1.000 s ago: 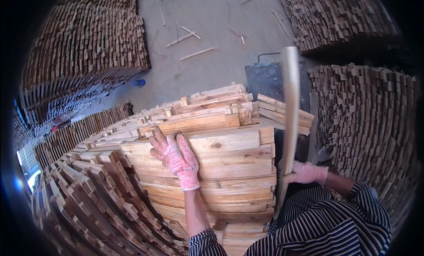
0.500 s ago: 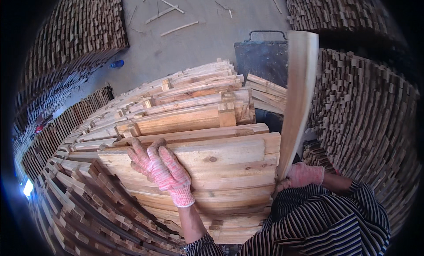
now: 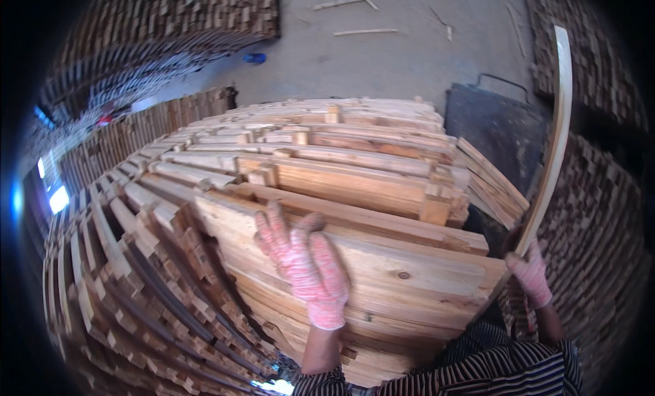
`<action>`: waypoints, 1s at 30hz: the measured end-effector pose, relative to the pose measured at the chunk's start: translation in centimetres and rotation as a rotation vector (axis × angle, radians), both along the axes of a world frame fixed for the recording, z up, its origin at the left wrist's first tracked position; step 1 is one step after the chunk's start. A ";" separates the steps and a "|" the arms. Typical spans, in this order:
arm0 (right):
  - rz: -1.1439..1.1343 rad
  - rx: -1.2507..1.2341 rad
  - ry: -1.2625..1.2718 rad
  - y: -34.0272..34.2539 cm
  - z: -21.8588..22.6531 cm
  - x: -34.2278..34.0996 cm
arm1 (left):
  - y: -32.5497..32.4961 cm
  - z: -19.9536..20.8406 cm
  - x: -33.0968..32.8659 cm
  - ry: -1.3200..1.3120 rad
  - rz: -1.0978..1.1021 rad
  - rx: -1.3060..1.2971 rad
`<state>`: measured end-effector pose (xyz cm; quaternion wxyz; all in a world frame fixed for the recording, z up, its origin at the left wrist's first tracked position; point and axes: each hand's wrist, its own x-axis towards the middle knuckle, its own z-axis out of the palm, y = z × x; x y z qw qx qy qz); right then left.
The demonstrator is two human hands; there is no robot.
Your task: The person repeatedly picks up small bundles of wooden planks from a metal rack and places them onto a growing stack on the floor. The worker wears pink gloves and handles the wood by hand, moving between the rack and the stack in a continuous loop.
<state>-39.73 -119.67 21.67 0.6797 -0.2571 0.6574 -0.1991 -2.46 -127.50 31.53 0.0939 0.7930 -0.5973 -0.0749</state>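
A pink-and-white knitted glove covers my left hand, which lies with fingers stretched over the upper part of a face of light wooden planks. The fingertips reach the top edge of the uppermost plank. My right hand, gloved the same way, is closed around the lower part of a long wooden board just right of the planks. This board stands tilted up, leaning a little rightward, with its narrow edge toward me. Where its lower end meets the stack's right end, I cannot make it out clearly.
Beyond the planks run rows of stacked boards separated by small wooden blocks. A dark metal plate with a handle and several slanted boards are at the right. Tall timber stacks surround the grey floor, where thin wood strips lie.
My right hand has moved outward to the right with the board, which has turned from its broad face to its narrow edge. My left hand stays on the planks; the whole view has shifted.
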 end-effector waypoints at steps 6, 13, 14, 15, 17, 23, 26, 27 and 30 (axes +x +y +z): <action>0.029 -0.118 -0.101 -6.5 -0.8 3.1 | 0.0 1.1 0.1 -0.002 -0.005 0.055; 0.286 -0.220 -0.055 -11.0 1.2 4.8 | 0.1 1.5 0.2 0.017 -0.005 0.042; 0.324 -0.213 -0.068 -11.2 1.7 4.8 | 0.2 1.5 0.3 0.017 -0.004 0.040; 0.293 -0.204 -0.119 -11.3 2.2 4.8 | 0.3 1.3 0.4 0.020 -0.008 0.035; 0.213 -0.267 -0.125 -10.5 1.9 4.3 | 0.4 0.9 0.4 0.013 -0.014 0.011; -0.031 -0.178 -0.210 -8.9 4.1 2.8 | 0.0 0.9 0.2 -0.049 -0.001 -0.025; -0.160 -0.234 -0.212 -7.6 4.4 2.1 | 0.0 1.8 0.1 -0.051 -0.003 -0.038; -0.170 -0.241 -0.209 -7.2 4.9 1.5 | -0.1 1.5 0.0 -0.044 -0.001 -0.055; -0.195 -0.281 -0.240 -6.5 8.3 1.9 | 0.5 1.4 0.6 0.047 0.007 -0.148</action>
